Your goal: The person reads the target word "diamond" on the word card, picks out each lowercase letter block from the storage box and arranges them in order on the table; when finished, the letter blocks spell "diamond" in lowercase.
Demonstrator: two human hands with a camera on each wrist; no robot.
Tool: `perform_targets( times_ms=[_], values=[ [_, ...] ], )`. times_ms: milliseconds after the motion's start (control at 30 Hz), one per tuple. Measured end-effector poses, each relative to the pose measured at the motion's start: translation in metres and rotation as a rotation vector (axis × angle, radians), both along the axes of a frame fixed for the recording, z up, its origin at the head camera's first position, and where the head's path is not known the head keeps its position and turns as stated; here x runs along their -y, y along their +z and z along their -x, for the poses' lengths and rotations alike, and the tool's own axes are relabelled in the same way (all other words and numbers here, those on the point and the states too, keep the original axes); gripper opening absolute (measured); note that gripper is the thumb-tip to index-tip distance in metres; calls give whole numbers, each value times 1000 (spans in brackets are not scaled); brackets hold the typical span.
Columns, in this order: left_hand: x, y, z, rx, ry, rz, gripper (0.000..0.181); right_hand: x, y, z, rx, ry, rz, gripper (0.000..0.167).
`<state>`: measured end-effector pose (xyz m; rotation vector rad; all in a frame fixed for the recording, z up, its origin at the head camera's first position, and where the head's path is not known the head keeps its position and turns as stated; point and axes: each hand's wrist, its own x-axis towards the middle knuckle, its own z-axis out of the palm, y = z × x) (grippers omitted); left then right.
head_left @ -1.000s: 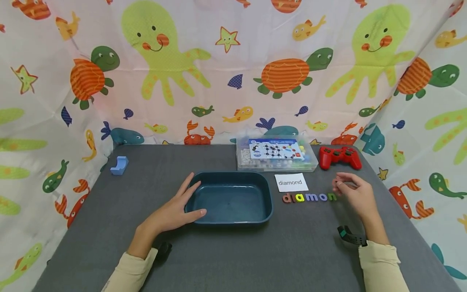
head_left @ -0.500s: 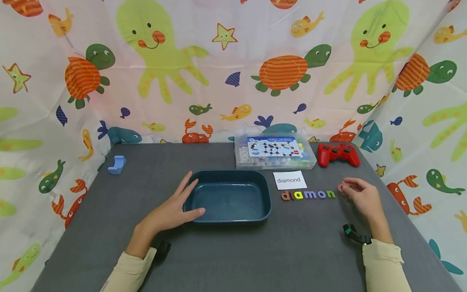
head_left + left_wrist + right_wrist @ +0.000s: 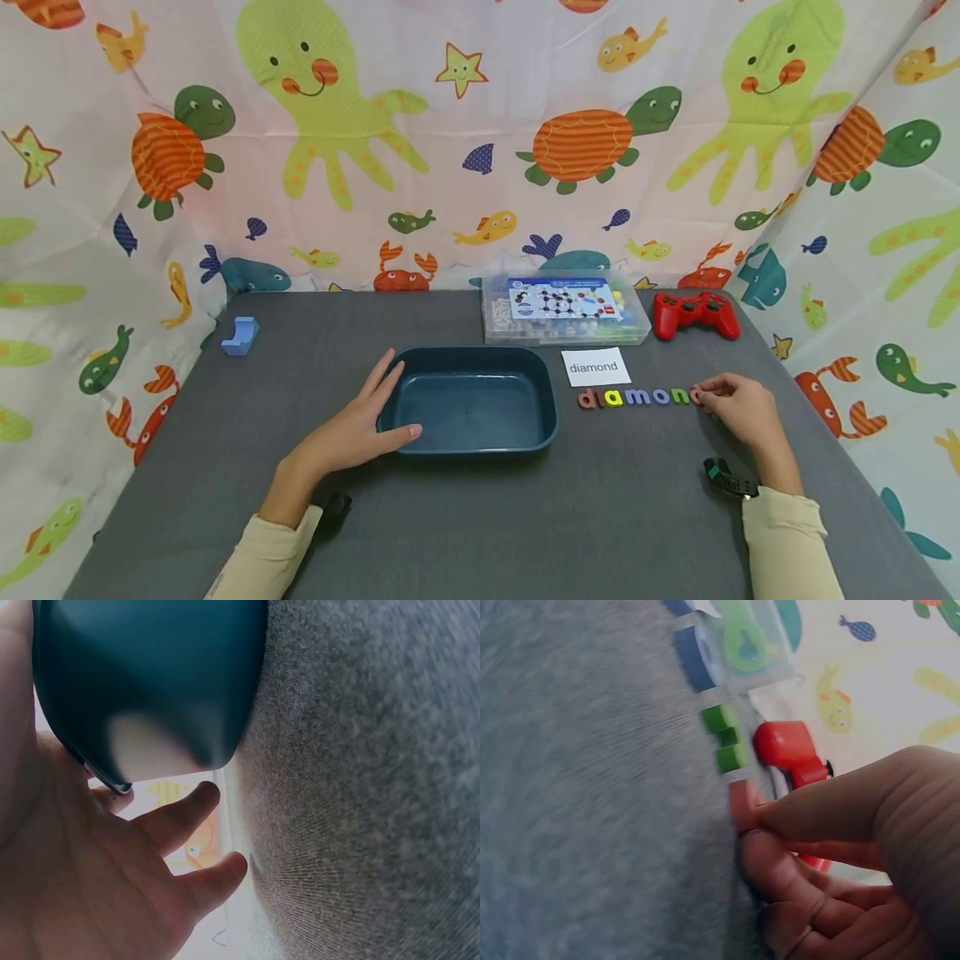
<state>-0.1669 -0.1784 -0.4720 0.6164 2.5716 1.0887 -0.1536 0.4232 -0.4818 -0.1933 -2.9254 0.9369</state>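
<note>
A pinkish-red letter d (image 3: pixel 696 394) is pinched between the thumb and fingers of my right hand (image 3: pixel 746 408). It stands at the right end of a row of coloured letters, close beside the green n (image 3: pixel 679 396). That row, from a brown d (image 3: pixel 586 400) onward, lies under a white card (image 3: pixel 596 367) printed "diamond". In the right wrist view the held letter (image 3: pixel 742 804) shows edge-on near the green n (image 3: pixel 724 739). My left hand (image 3: pixel 352 429) rests, fingers spread, on the left rim of a dark teal tray (image 3: pixel 480 454).
Behind the card stands a clear plastic case (image 3: pixel 566 333) of small parts with a molecule label. A red game controller (image 3: pixel 696 315) lies right of it. At the far left sits a small light-blue block (image 3: pixel 240 336). A patterned curtain (image 3: pixel 480 233) borders the grey table.
My right hand first drew slightly right, away from the row, then came back left, setting the pinkish-red d beside the n. The left hand stays on the tray.
</note>
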Motion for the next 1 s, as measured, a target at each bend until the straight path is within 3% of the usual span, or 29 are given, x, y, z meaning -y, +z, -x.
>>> perform_targets(
  times_ms=[233,467,600,800,1000],
  values=[
    [-1,-2,-1,15,2,-12,108,1,-1,0,-16,14,-38,25],
    [0,-1,0,7,-1,-15,108,-12,4,-5,100,151,66,41],
    [2,-2,0,7,1,-4,108,-11,2,-5,119,203,56,50],
    [2,-5,-1,11,-1,-6,107,-7,-2,-3,52,194,-8,39],
    [1,-1,-1,8,3,-18,105,-7,-1,1,47,189,-20,37]
  ],
)
